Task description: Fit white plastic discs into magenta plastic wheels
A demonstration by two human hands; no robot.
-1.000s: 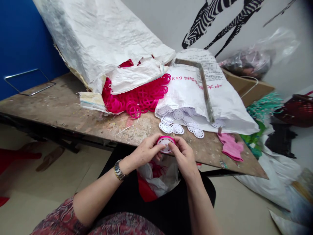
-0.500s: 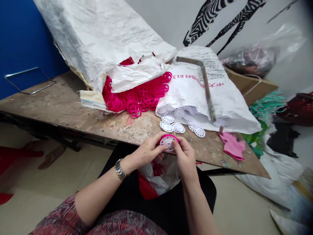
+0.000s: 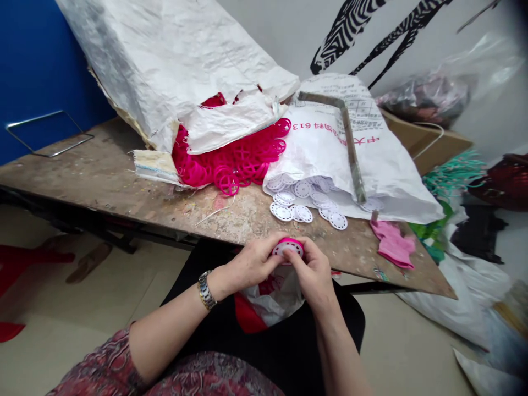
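Observation:
Between my two hands is a white plastic disc with holes round its edge, set in a pink plastic ring (image 3: 288, 248). My left hand (image 3: 256, 263) grips its left side, and my right hand (image 3: 310, 269) holds the right side with the thumb pressed on the white face. Both are just off the table's front edge. Loose white discs (image 3: 303, 213) lie beyond my hands, some spilling from a printed white sack (image 3: 325, 148). A heap of pink spoked rings (image 3: 231, 165) pours out of a large white woven sack (image 3: 177, 60) to the left.
An L-shaped metal bar (image 3: 350, 148) rests on the printed sack. A pink cloth (image 3: 391, 245) lies at the right of the worn wooden table (image 3: 124, 187). A wire frame (image 3: 49, 135) leans at the far left. Below my hands, a white bag (image 3: 272, 305) on my lap holds pink pieces.
Both hands have moved slightly down and toward me with the disc and ring, which are now tilted flatter. My right thumb has shifted onto the middle of the disc.

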